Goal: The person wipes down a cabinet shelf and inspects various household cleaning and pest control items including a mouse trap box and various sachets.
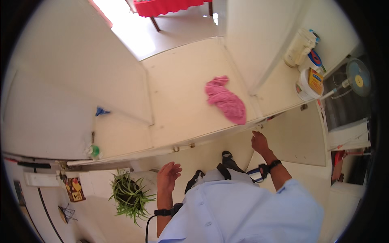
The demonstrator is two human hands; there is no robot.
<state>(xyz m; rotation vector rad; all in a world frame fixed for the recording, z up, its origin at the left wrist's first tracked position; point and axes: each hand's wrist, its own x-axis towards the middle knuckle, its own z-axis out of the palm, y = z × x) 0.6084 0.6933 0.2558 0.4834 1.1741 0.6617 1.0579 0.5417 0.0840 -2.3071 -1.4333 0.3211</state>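
A crumpled pink cloth [226, 100] lies on the cream counter [179, 97], its lower end at the front edge. My right hand [259, 142] is below that edge, close to the open cabinet door [299, 135]. Its fingers are partly curled, and I cannot tell whether they touch anything. My left hand [169, 173] hangs in front of the counter with fingers a little apart and nothing in it. It is nearest to a potted spider plant [130, 193] on the left. Both wrists wear black straps.
At the counter's right end stand a white tub [304, 88] with a yellow packet on top and a cloudy plastic jug [299, 47]. A fan [358, 79] is beyond them. A green-capped container [94, 151] and blue object [102, 111] are at left. Upright panels flank the opening.
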